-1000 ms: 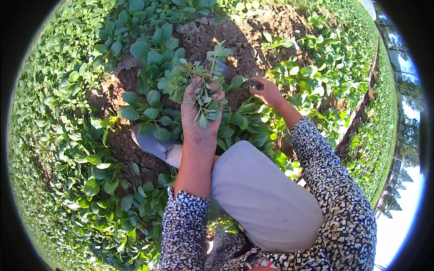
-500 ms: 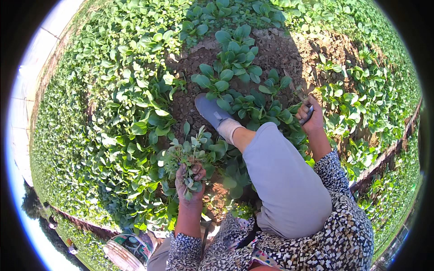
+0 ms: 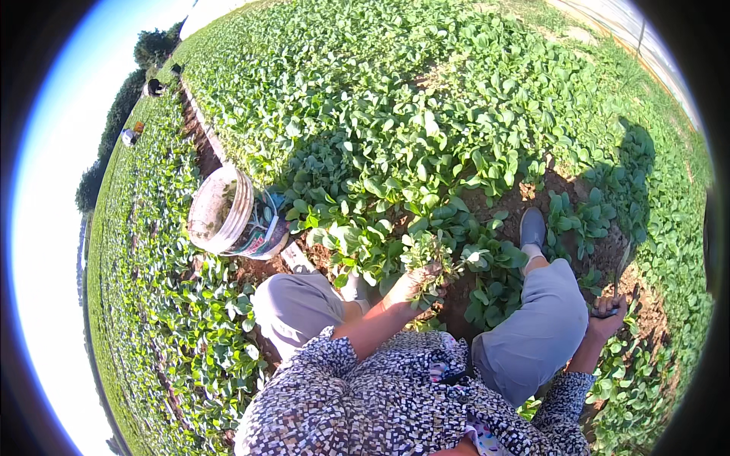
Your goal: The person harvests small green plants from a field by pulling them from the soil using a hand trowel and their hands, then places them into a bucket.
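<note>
My left hand point(image 3: 413, 287) is closed around a bunch of uprooted leafy green plants point(image 3: 433, 254), held in front of my body above the bed. Out to the right, my right hand point(image 3: 606, 321) is wrapped round the handle of a slim hand tool point(image 3: 620, 266). A thin part of the tool points away from me; its exact kind is too small to tell. Broad-leaved green plants point(image 3: 490, 292) grow between my legs, close beyond the held bunch. My grey shoe point(image 3: 534, 228) rests on bare soil among them.
A whitish bucket point(image 3: 213, 216) tilts at the left, with a patterned bag point(image 3: 266, 228) against it. Dense leafy crop point(image 3: 426, 114) covers the bed ahead. A furrow point(image 3: 199, 140) runs along the left. Other people point(image 3: 152, 88) are far off at the upper left.
The view has swung left, bringing the bucket and distant field into sight. Both hands keep their hold, the left on the bunch and the right on the tool.
</note>
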`<state>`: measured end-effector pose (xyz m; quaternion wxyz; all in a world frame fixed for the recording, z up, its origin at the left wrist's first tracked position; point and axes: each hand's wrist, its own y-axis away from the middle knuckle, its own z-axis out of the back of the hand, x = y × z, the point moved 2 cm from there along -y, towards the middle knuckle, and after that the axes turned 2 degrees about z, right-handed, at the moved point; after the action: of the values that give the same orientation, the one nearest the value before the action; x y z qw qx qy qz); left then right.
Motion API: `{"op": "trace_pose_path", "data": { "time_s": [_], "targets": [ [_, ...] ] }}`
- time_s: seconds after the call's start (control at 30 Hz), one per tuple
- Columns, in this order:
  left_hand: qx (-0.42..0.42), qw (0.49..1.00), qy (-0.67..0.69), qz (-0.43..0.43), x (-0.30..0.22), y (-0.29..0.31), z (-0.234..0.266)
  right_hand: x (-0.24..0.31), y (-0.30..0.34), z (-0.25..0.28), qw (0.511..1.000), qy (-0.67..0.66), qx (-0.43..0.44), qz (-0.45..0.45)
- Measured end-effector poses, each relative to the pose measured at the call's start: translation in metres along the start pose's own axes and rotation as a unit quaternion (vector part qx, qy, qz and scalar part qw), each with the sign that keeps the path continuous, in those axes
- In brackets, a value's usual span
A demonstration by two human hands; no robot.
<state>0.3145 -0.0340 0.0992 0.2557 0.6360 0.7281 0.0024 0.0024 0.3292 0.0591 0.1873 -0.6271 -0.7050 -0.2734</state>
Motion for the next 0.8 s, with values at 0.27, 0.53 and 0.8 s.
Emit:
{"op": "trace_pose_path", "data": {
  "time_s": [0.27, 0.53, 0.8],
  "targets": [
    [0.008, 0.983, 0.057, -0.176, -0.065, 0.107, -0.045, 0.017, 0.062, -0.191, 0.972, 0.128, 0.181, -0.074],
    [0.051, 0.871, -0.023, -0.487, -0.196, 0.221, -0.025, -0.078, 0.191, -0.381, 0.847, 0.145, 0.432, -0.274],
    [-0.244, 0.607, -0.078, -0.752, -0.286, 0.301, -0.033, -0.161, 0.281, -0.434, 0.765, 0.156, 0.535, -0.324]
  ]
}}
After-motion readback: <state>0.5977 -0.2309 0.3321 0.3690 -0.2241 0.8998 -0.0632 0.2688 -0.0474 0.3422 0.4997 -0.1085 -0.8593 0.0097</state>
